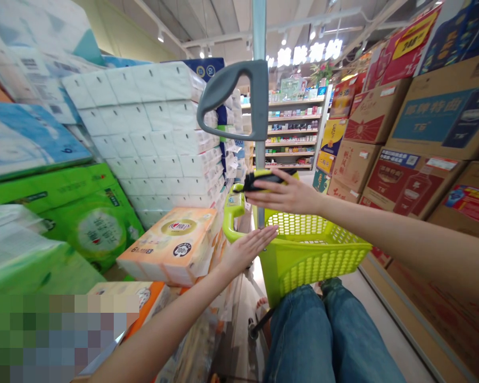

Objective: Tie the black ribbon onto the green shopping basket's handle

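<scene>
My left hand (252,247) reaches in from the lower left, its fingers stretched out and together, against the near side of the metal pole (260,217). Above it, my right hand (285,194) has its fingers extended across a black item (259,180) with yellow edges, whose kind I cannot make out. Neither hand is wrapped round anything. The lime-green shopping basket (319,260) with mesh sides sits just below my right forearm. To its left curves a lime-green plastic loop (232,215). A grey handle (259,101) is fixed higher on the pole.
White tissue packs (143,127) are stacked at left, with an orange tissue pack (171,236) and green packs (96,229) nearer. Cardboard cartons (407,181) line the right side. Shelves (291,133) stand ahead. My jeans-clad legs (303,335) are below the basket.
</scene>
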Tool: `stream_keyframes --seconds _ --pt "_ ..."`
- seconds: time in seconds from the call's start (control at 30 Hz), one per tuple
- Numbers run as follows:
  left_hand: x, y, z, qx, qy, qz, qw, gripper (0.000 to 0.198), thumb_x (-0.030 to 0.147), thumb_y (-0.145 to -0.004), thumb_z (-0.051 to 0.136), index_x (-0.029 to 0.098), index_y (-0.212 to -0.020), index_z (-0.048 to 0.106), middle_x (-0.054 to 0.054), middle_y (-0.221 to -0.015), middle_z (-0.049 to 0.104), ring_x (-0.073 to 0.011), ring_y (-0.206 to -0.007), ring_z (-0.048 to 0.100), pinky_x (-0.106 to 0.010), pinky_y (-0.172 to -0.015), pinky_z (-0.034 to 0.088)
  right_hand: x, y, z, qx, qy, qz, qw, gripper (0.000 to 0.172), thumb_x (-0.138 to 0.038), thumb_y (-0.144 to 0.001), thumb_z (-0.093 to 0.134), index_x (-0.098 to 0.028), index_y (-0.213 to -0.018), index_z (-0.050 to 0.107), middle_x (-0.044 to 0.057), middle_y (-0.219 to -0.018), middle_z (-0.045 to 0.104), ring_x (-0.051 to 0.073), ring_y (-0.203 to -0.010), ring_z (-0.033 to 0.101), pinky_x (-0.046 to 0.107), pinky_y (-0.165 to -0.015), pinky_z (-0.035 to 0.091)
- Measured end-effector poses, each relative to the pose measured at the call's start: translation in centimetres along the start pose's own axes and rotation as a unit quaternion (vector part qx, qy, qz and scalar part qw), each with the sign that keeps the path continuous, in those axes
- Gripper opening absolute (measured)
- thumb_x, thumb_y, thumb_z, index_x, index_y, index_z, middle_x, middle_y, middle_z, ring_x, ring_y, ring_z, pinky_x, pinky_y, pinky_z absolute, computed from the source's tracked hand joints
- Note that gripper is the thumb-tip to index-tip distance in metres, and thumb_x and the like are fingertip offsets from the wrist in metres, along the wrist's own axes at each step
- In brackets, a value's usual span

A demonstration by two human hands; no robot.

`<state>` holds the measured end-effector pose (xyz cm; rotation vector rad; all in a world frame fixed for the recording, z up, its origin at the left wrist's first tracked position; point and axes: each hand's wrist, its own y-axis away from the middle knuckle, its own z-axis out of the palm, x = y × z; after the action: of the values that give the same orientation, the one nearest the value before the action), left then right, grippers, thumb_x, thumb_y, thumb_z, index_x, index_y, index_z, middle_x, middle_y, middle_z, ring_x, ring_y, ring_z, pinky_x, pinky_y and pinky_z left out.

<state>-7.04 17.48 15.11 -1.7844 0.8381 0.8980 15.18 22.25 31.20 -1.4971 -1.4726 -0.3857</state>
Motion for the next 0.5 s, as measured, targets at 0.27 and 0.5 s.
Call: stream_keyframes --seconds 0.27,0.5 --pt "0.4 0.1 0.2 -0.001 0.005 -0.016 1.000 0.067 0.011 -0.090 0.038 0.018 -0.156 0.029 -0.001 -0.167 0.016 -0.0127 -0.152 0.018 -0.029 -0.125 0.018 2.1 -0.4 -0.9 0.009 -0.010 -0.084 0.996 0.048 -0.017 -0.097 0.051 -0.033 -0.142 0.051 -0.009 -0.151 0.050 0.011 -0.143 0.041 0.036 -0.126 0.018" --pt "0.1 -0.1 -0.3 0.000 0.004 -0.012 1.000 0.069 0.008 -0.087 0.040 0.018 -0.155 0.032 -0.001 -0.166 0.019 -0.0119 -0.151 0.021 -0.026 -0.125 0.019 3.6 -1.6 -1.0 0.055 -0.087 0.096 0.990 0.056 -0.016 -0.096 0.050 -0.050 -0.141 0.047 -0.017 -0.146 0.053 0.014 -0.141 0.044 0.041 -0.126 0.019"
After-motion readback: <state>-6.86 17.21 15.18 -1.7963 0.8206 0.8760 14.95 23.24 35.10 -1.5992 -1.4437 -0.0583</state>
